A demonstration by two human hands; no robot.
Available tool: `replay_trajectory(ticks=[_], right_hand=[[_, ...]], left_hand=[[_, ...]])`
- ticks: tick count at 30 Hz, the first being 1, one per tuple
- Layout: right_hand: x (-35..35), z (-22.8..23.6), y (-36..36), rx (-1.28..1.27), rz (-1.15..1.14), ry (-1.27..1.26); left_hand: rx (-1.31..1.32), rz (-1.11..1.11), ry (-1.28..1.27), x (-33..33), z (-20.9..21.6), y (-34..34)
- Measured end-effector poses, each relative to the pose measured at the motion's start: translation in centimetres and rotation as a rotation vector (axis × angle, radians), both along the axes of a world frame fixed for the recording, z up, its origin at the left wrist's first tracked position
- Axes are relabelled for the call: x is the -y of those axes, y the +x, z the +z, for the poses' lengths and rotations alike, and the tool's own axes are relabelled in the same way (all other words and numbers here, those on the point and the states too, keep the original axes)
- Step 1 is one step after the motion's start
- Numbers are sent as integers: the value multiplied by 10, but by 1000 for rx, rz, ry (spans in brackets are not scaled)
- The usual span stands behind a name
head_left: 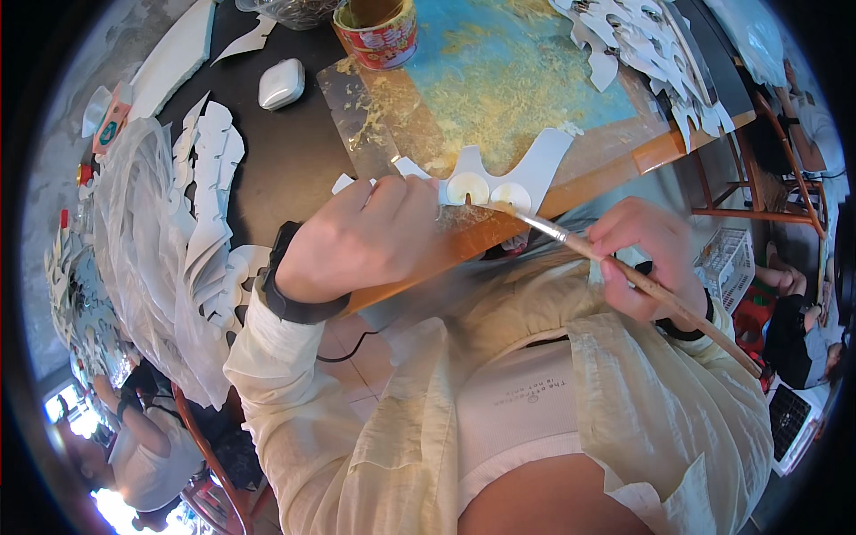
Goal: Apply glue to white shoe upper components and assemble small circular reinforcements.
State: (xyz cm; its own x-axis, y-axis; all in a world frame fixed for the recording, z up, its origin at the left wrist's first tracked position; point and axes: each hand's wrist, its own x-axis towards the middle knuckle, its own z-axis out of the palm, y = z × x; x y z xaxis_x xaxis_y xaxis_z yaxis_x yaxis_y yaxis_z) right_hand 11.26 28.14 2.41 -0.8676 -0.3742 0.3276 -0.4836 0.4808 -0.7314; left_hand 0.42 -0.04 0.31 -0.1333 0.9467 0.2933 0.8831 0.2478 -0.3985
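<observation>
A long-handled paintbrush (615,266) is gripped in my right hand (648,254), its bristles touching a white cut-out piece (541,160) at the table's front edge. Two round spots on that piece look yellowish and wet. My left hand (361,234) is closed over the left part of the same piece, holding it down at the edge; its fingertips are partly hidden. Beyond the hands lies a blue board (508,71) smeared with dried yellow stuff. At its far left corner stands a red tin (374,40) with yellow crusted on its rim.
White cut-out pieces (214,160) are stacked at the left beside clear plastic bags (134,205). More pieces (624,40) pile up at the far right. A small white case (282,84) rests on the dark tabletop. Other people sit at left and right, near a white crate (724,259).
</observation>
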Motion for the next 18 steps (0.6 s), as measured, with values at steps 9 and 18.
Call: replay_trajectory(ticks=[9,18], right_hand=[[-13,-10,6,354,6,-191],[-25,-20,3,381,-129,-434]], left_hand=[[7,1,-45,1,1,1],[25,7,-38,0,1,0]])
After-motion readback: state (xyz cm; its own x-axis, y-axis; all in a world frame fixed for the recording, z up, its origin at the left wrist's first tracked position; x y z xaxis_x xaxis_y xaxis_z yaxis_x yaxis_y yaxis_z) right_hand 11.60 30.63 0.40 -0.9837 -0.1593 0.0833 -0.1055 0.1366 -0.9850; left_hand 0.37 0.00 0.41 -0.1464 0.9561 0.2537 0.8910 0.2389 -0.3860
